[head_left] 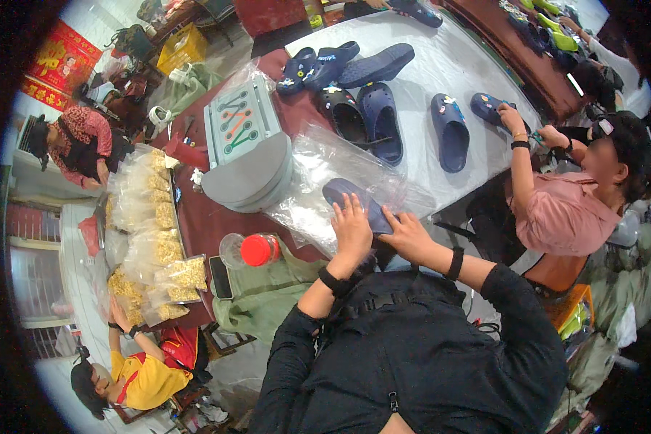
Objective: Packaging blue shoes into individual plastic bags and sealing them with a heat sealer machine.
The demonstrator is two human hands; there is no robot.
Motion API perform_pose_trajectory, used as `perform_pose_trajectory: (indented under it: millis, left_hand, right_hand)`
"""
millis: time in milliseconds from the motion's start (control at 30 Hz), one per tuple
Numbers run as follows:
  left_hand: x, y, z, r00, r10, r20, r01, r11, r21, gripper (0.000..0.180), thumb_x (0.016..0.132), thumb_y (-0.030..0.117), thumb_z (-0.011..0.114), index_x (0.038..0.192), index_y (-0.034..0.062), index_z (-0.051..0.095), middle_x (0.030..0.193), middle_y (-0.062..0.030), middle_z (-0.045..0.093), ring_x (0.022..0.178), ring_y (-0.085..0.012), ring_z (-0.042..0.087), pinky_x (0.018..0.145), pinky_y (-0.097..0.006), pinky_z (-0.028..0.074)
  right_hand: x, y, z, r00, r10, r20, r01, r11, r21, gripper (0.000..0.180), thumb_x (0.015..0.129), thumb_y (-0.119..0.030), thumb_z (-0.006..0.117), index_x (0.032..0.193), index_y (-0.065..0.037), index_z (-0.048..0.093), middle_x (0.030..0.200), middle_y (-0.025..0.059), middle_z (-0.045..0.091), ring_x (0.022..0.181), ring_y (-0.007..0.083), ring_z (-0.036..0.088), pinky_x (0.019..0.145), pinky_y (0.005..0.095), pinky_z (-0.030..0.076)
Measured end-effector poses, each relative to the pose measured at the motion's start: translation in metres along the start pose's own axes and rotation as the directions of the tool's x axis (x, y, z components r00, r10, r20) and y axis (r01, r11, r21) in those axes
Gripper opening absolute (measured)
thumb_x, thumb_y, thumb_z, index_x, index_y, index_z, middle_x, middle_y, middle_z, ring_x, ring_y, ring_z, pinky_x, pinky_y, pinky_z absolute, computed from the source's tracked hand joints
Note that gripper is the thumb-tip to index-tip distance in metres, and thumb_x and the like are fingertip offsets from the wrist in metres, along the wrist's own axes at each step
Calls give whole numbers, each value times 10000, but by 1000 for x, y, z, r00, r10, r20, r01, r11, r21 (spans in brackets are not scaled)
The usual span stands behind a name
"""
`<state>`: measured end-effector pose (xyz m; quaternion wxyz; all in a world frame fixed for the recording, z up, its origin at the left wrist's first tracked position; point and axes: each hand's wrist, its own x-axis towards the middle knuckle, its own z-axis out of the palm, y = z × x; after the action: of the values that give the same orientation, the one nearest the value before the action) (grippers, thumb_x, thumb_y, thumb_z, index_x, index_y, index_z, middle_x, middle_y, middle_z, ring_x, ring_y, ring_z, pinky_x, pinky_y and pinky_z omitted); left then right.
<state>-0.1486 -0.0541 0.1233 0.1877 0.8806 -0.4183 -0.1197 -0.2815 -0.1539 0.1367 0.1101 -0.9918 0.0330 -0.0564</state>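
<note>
A dark blue clog [335,189] lies tilted over a clear plastic bag [315,170] at the near edge of the table. My left hand [353,231] grips its left side, with the fingers laid across the top and the palm toward me. On its right side, near the close end, my right hand [411,239] holds the edge, with the thumb and fingers partly hidden. Beyond my hands stand a dark blue clog [380,123], a black clog [343,116] with charms, and another blue clog [453,137] with charms.
Left of my hands are a grey bin-like box [246,163], a red-lidded jar [260,250], a phone [221,278] and green cloth [257,296]. A co-worker [568,202] at right handles a clog [488,107]. Two people sit at left near bags of yellow pieces [152,239].
</note>
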Motion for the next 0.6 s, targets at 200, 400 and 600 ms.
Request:
perform_pose_trajectory:
  millis: [200,400,600]
  left_hand:
    - [-16,11,-18,995,57,83,-55,998,-27,535,908,211,386,1368,-15,233,1412,-246,222,1254,-495,241,955,-629,251]
    - [-26,49,-40,977,163,140,-166,986,6,523,928,234,351,1421,244,178,1453,-182,163,1296,-475,161,924,-709,158]
    - [-21,45,-24,936,353,-20,-353,933,-74,553,878,235,422,1403,248,250,1458,-165,166,1311,-476,112,920,-712,143]
  right_hand:
    - [12,-4,18,994,-89,60,93,994,-55,262,772,-212,523,984,-145,663,1299,215,420,1016,336,481,848,389,395]
    - [20,-9,55,988,-41,-152,80,962,262,577,824,-229,481,1347,-47,320,1396,207,282,1237,430,307,998,539,259]
    - [49,-17,72,919,70,-387,-60,998,38,569,835,-248,471,1345,-46,321,1429,204,207,1236,425,306,997,549,252]
